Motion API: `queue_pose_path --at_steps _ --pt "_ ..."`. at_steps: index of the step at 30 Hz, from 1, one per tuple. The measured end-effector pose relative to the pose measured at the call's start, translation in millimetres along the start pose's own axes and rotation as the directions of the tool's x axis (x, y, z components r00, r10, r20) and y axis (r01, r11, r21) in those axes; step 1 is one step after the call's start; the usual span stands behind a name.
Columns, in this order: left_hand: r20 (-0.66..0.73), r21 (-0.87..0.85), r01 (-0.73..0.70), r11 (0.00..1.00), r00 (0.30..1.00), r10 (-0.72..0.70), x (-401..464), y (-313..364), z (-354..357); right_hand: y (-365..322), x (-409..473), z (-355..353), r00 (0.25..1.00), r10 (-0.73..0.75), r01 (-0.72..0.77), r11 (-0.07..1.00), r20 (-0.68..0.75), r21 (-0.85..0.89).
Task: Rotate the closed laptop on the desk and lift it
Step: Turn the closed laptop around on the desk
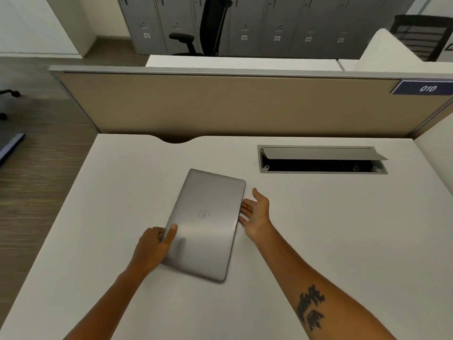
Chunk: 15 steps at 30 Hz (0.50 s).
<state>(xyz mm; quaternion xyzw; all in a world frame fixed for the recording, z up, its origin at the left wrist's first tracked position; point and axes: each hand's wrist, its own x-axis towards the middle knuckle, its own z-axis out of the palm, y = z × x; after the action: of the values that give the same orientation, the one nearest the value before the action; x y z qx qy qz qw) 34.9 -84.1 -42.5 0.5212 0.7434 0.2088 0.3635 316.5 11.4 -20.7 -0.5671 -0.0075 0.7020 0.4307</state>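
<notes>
A closed silver laptop (206, 224) lies flat on the white desk (318, 229), turned so its long sides run away from me, tilted slightly to the right. My left hand (153, 246) grips its near-left edge, thumb on the lid and fingers curled around the side. My right hand (256, 214) is at the laptop's right edge, palm open towards it, fingertips touching or slipping under that edge and thumb raised.
A cable tray (323, 160) with a half-raised lid is sunk in the desk at the back right. A tan partition (232, 104) with a "010" label closes the far edge. Office chairs and grey lockers stand beyond; wooden floor drops off at the left.
</notes>
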Motion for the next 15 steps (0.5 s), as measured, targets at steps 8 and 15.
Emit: queue_pose_path --at_steps 8,15 --pt "-0.031 -0.088 -0.028 0.996 0.999 0.026 -16.0 -6.8 15.3 7.4 -19.3 -14.9 0.998 -0.042 0.051 0.984 0.057 -0.171" --pt "-0.019 -0.103 -0.028 0.994 0.999 0.026 23.8 22.6 18.8 49.3 -42.4 -39.3 0.994 -0.088 0.104 0.949 0.069 -0.297"
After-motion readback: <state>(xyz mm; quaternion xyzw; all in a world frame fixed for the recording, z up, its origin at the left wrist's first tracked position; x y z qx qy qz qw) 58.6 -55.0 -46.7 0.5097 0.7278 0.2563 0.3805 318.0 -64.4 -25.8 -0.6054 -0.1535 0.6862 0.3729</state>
